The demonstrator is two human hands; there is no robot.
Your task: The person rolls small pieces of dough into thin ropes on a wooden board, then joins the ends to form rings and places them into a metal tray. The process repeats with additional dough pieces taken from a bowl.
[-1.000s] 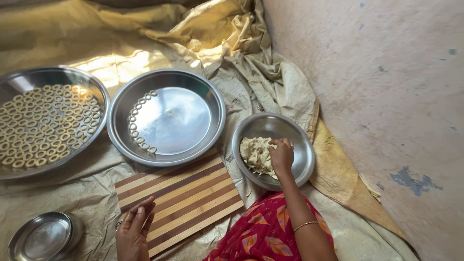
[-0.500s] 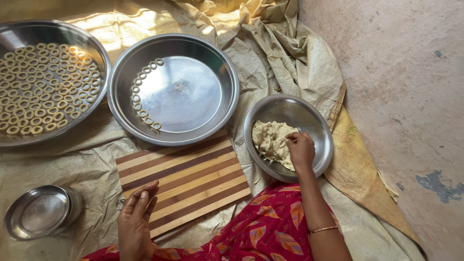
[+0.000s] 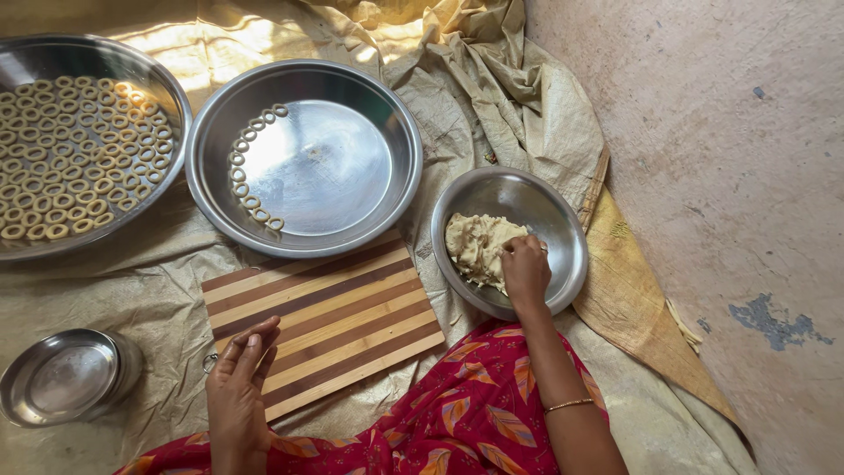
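Observation:
My right hand (image 3: 525, 268) reaches into a small steel bowl (image 3: 563, 220) and pinches the pale dough (image 3: 473, 246) lying in it. My left hand (image 3: 239, 378) rests flat, fingers together, on the near left corner of a striped wooden board (image 3: 325, 317), holding nothing. Beyond the board sits a wide steel plate (image 3: 352, 167) with a short curved row of small dough rings (image 3: 246, 171) along its left side. A second large steel plate (image 3: 167, 97) at the far left is filled with several rows of dough rings (image 3: 70, 154).
A small steel bowl (image 3: 61, 374) stands at the near left. Everything rests on a crumpled tan cloth (image 3: 492, 79) spread over a bare concrete floor (image 3: 730, 176). My red patterned garment (image 3: 475, 413) fills the near edge.
The view has shifted and drawn closer. My right hand stays in the bowl working at the dough; my left hand has settled onto the board's corner.

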